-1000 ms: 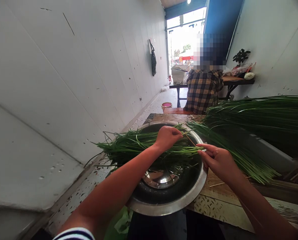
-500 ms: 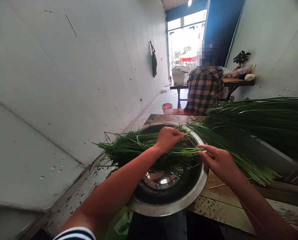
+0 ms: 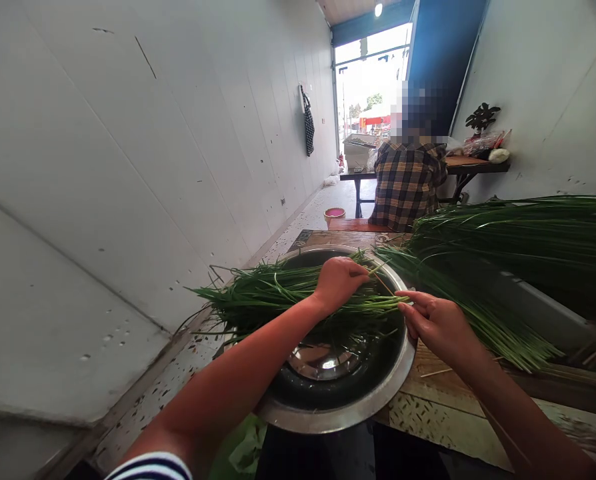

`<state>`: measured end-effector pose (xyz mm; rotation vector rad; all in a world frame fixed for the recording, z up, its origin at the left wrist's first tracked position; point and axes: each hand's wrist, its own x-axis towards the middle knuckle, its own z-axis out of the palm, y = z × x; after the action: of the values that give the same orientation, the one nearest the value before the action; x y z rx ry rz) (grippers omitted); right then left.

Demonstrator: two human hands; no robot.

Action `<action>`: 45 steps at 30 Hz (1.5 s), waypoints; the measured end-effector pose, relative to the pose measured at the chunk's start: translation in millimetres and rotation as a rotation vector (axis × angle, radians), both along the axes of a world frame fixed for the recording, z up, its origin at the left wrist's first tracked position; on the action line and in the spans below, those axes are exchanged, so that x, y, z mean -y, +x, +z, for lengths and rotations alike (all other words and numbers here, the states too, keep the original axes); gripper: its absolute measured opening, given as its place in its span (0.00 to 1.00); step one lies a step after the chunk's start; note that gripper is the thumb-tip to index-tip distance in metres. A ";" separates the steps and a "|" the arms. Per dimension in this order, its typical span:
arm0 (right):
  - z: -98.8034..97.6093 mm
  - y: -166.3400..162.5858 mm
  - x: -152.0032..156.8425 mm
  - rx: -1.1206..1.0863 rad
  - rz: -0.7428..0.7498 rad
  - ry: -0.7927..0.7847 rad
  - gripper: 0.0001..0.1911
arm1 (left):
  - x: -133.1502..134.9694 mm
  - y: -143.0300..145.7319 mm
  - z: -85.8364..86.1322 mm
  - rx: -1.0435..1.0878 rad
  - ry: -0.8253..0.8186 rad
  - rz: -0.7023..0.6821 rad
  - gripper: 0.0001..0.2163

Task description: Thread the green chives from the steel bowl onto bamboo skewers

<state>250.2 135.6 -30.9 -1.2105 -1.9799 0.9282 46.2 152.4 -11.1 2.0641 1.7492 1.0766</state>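
A bunch of garlic chives lies across a wide steel basin, its leafy tips hanging past the left rim. My left hand is over the basin's far side, thumb and fingers pinched on pale chive stems. At the right rim, my right hand pinches the stem ends of chives between thumb and fingertips. A thin straw-coloured strand runs between the two hands. The inside of each pinch is partly hidden.
More chives are heaped at the right, some over a grey crate edge. The basin stands on a worn wooden table. A person in a plaid shirt sits ahead, back turned. A white wall runs along the left.
My left hand has shifted very slightly right and down, still pinching. My right hand has hardly moved, and the chives lie as before.
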 end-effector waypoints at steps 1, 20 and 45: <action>-0.1 -0.1 -0.3 -0.006 0.000 -0.004 0.23 | 0.2 1.3 -1.0 -0.008 0.003 -0.011 0.04; -1.2 1.3 0.6 -0.018 -0.004 0.006 0.26 | -9.7 -23.9 4.5 -0.383 -0.185 0.108 0.12; -1.5 3.7 1.0 0.001 0.010 0.042 0.23 | -18.5 -84.6 11.6 -0.532 -0.034 0.337 0.08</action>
<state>253.8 134.6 -32.4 -1.1792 -1.9976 0.8866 -38.4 170.9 0.6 2.2268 2.4129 0.5826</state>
